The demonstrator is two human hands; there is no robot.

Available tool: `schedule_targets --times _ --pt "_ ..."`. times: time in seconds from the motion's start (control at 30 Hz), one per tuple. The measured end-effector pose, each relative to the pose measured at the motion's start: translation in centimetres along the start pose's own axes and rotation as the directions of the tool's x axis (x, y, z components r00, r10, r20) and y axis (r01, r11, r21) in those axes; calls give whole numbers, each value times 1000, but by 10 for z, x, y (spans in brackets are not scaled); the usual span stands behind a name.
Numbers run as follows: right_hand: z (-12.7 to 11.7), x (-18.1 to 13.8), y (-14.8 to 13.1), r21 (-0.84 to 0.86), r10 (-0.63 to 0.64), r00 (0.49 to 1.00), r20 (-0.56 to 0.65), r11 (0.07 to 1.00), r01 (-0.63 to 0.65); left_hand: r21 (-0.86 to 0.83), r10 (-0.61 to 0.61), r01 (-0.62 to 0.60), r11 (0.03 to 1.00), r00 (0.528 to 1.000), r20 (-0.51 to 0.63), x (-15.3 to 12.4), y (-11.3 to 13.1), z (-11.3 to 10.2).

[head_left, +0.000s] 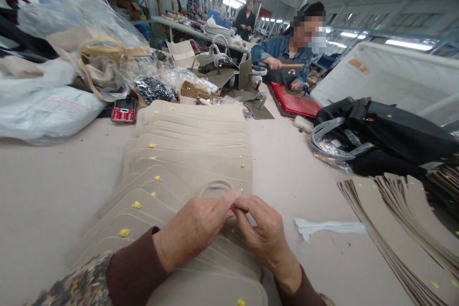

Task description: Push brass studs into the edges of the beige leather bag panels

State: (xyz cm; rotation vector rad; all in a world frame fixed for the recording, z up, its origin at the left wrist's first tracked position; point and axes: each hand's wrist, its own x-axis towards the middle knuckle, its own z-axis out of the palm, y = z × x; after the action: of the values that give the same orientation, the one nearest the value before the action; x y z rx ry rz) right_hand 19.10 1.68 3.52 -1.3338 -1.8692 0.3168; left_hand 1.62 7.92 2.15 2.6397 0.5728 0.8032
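Note:
My left hand (202,222) and my right hand (263,229) meet over a fanned stack of beige bag panels (201,165), fingertips pinched together. A narrow pale strap (215,184) arches up in a loop behind my left fingers, which are closed on it. My right thumb and forefinger pinch at the same spot, but what lies between them is too small and hidden to make out. The panels have rounded corners, yellow tabs along the left and small metal studs at the right. My wrists rest just above the nearest panels.
More curved panels (387,229) are piled at right, near a white strip (330,227) and a black bag (387,134). A red phone (124,110) and plastic-wrapped bundles (46,110) lie at left. Across the table a co-worker (281,52) holds a hammer (292,65) by a red board (292,99).

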Motion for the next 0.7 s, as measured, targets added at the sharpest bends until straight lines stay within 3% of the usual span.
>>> schedule_targets --times 0.1,0.27,0.33,0.4,0.47,0.53,0.6,0.7 --pt "4 -2 3 -84 -52 998 -24 995 50 -18 -15 15 1000 1000 12 0 0 1" --pt "9 -8 5 -196 -97 990 -100 978 76 -74 -113 125 989 983 146 0 -2 2" --pt "12 -9 2 -151 -17 991 -130 989 -3 -60 -125 134 989 983 138 2 -1 0" --pt "14 -7 1 1 184 972 -144 983 -185 -21 -104 106 994 991 84 6 1 -1" --pt "15 -5 2 241 452 887 -94 875 -420 20 -39 39 999 999 13 10 6 -3" --pt "15 -4 10 460 644 765 -2 680 -571 54 28 -25 998 999 -47 12 10 -2" --pt "13 -3 22 566 729 681 66 535 -628 102 47 -41 994 997 -56 14 12 -1" --pt "8 -3 39 552 765 638 85 497 -670 218 -64 48 975 995 71 14 8 3"
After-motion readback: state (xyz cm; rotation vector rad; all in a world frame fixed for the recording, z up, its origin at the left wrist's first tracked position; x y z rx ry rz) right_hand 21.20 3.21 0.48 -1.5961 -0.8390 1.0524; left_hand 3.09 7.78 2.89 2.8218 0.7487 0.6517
